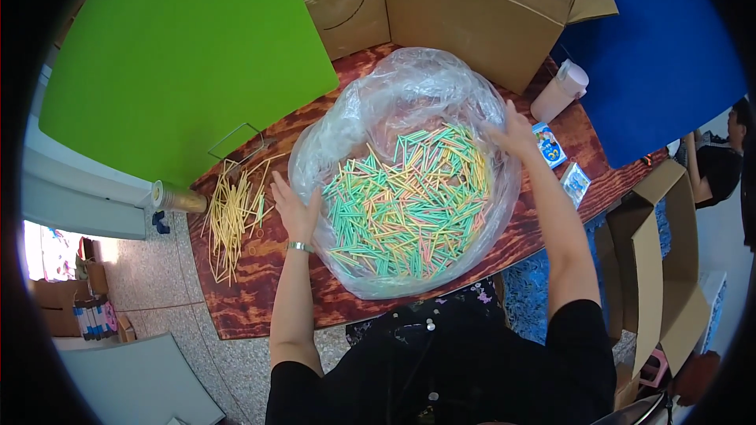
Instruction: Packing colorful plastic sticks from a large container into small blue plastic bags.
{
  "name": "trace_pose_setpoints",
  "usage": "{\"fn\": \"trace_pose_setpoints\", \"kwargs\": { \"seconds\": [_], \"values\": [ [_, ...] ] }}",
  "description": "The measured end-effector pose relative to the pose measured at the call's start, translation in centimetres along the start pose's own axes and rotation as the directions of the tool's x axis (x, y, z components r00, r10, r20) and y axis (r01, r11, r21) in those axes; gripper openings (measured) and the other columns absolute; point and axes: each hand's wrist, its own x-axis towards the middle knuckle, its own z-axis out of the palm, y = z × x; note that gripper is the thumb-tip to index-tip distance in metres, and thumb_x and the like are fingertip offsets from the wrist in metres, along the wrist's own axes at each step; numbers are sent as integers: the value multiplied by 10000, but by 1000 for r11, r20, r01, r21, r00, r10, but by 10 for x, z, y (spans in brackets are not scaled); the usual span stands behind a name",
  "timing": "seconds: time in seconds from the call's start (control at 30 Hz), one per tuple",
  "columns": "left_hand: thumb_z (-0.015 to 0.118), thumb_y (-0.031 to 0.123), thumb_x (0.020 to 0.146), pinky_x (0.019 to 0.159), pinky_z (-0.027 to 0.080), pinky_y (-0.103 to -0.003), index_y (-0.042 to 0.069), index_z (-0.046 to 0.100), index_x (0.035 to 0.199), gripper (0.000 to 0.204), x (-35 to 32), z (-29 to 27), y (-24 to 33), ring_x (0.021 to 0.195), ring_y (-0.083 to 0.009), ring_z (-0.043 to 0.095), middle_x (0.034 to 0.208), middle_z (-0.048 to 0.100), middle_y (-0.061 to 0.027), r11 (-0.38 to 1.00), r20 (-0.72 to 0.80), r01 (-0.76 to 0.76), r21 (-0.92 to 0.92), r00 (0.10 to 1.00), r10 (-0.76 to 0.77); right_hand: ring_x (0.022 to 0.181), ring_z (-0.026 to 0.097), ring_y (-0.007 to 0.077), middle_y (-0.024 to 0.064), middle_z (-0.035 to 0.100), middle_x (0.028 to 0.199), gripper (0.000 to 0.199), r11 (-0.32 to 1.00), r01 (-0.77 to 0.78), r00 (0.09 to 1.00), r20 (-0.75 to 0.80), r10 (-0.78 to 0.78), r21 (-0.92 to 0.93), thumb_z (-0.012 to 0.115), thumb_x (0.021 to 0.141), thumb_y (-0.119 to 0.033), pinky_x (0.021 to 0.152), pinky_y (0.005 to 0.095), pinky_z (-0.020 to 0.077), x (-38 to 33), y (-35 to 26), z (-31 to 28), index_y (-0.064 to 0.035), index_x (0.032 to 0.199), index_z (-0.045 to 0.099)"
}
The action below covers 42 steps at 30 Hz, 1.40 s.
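Note:
A large clear plastic bag (429, 71) lies wide-mouthed on the table, its rim spread around a heap of short thin straw-like sticks (405, 208) in green, yellow and pink. My left hand (296, 211), with a metal-banded watch on the wrist, rests against the bag's left side, fingers and thumb apart. Across from it, my right hand (516, 135) touches the upper right rim, fingers stretched and thumb toward the heap. No stick shows in either hand. Longer yellow sticks (230, 224) lie loosely bunched left of my left hand.
On the reddish wooden table (260, 299) stand a pink bottle (561, 90), two small blue-and-white packs (550, 145), a wire stand (240, 142) and a lying clear cylinder (179, 197). A cardboard box (472, 16) borders the back; open cartons (661, 267) stand right. Another person (715, 153) is far right.

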Motion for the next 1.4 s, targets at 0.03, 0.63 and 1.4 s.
{"fn": "trace_pose_setpoints", "kwargs": {
  "seconds": [0.03,0.63,1.4],
  "values": [
    [713,370,792,999,370,-488,92,534,1321,624,-2,3,-8,1221,-468,426,1316,445,-330,987,64,161,26,985,-162,1181,501,438,293,512,1274,863,1000,15,1000,12,-15,7,685,762,-525,972,482,418,-1,-28,2,-93,1435,361],
    [579,121,937,673,484,-250,-1,617,1119,223,1,-56,15,755,-96,600,950,663,-34,308,397,481,-821,868,-298,1101,501,112,11,568,1208,358,479,168,838,131,-530,862,477,985,-124,980,286,385,-93,-174,-116,-15,1326,485],
    [607,229,940,658,460,-208,18,532,1201,345,-142,-78,-6,805,-74,586,915,634,-18,425,630,745,-514,664,-403,1158,557,354,237,528,1297,698,861,391,909,9,-416,325,590,877,-132,972,379,419,-80,-47,-48,-71,1478,240]
  ]
}}
